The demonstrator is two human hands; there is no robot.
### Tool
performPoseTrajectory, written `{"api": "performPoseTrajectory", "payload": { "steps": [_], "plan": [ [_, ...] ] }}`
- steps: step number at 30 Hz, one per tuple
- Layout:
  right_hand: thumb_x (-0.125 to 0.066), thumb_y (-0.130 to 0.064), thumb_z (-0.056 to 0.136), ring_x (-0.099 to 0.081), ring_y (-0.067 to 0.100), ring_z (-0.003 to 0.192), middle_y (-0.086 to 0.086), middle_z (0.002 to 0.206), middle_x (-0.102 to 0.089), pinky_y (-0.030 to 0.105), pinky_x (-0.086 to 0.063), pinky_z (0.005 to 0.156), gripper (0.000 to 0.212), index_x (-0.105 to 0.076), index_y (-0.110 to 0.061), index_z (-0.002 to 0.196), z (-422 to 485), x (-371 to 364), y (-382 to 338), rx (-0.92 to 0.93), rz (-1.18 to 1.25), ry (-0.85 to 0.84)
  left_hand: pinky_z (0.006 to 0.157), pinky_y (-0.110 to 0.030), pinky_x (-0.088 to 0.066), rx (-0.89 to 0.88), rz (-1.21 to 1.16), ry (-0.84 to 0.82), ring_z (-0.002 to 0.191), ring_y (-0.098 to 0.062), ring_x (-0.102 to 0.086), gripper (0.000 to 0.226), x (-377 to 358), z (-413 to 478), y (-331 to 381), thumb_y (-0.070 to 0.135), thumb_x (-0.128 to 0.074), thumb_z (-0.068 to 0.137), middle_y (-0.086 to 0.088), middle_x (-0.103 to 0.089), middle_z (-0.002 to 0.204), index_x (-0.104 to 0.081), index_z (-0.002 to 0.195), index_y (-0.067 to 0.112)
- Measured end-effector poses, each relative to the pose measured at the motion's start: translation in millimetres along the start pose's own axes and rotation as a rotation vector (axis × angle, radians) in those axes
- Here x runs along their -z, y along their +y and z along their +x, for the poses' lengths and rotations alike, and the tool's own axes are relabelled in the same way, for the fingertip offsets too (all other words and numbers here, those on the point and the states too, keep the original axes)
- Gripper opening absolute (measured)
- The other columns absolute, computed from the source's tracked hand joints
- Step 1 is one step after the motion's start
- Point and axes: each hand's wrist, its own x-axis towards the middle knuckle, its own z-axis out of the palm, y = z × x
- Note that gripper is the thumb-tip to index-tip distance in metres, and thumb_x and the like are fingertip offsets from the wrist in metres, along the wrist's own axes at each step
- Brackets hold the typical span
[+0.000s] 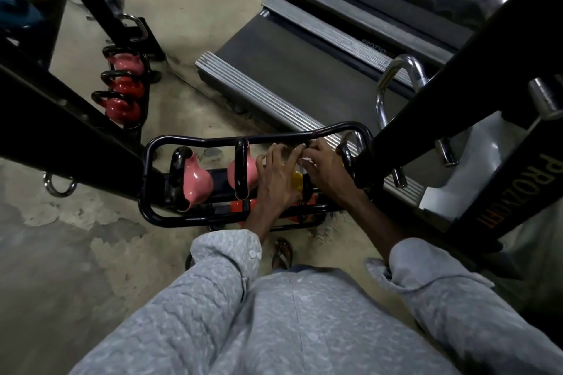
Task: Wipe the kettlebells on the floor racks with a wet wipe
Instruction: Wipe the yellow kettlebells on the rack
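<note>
Stooping over a black tubular steel floor rack [195, 141], a person's right hand [327, 172] pinches a crumpled white wet wipe [302, 166] atop a small yellow kettlebell [297, 181], left hand [278, 176] spread open beside it; a hard sideways shove could roll the bell and trap a hand against the rail.

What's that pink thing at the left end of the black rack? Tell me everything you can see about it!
It is a shiny pink kettlebell with a rounded body and a thick glossy black loop handle; it looks like coated metal. It sits at the left end of the black tubular floor rack, tipped so its handle points left. Only the rack touches it; no hand is on it.
</note>
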Motion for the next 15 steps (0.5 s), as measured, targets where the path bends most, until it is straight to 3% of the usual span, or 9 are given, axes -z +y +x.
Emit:
{"api": "performPoseTrajectory", "payload": {
  "steps": [6,11,15],
  "plan": [
    [-0.061,-0.022,0.096,-0.054,0.018,0.084,0.007,0.098,-0.050,0.034,-0.048,0.075,0.015,-0.073,-0.014,0.100,-17,-14,-2,0.014,0.068,0.088,0.106,-0.052,-0.032,0.007,-0.090,0.027,0.138,-0.031,-0.041,0.089,3,1,-7,0.056,-0.075,0.061,-0.014,-0.046,0.140,-0.049,0.144,0.034],
    [-0.063,-0.020,0.095,-0.053,0.015,0.078,0.005,0.100,-0.049,0.028,-0.046,0.066,0.013,-0.072,-0.013,0.102,-38,-17,-5,0.056,0.016,0.087,0.109,-0.054,-0.031,0.000,-0.034,-0.021,0.141,-0.028,-0.036,0.097,5,-2,-11,0.056,-0.082,0.062,-0.011,-0.042,0.145,-0.041,0.148,0.039],
    [-0.068,-0.020,0.093,-0.058,0.014,0.086,0.003,0.104,-0.055,0.024,-0.049,0.067,0.014,-0.073,-0.015,0.104,-54,-23,-4,0.042,0.044,0.100,0.113,-0.054,-0.029,-0.008,-0.026,-0.104,0.145,-0.029,-0.029,0.105,8,-4,-13,0.048,-0.086,0.065,-0.013,-0.036,0.151,-0.028,0.153,0.043]
  ]
}}
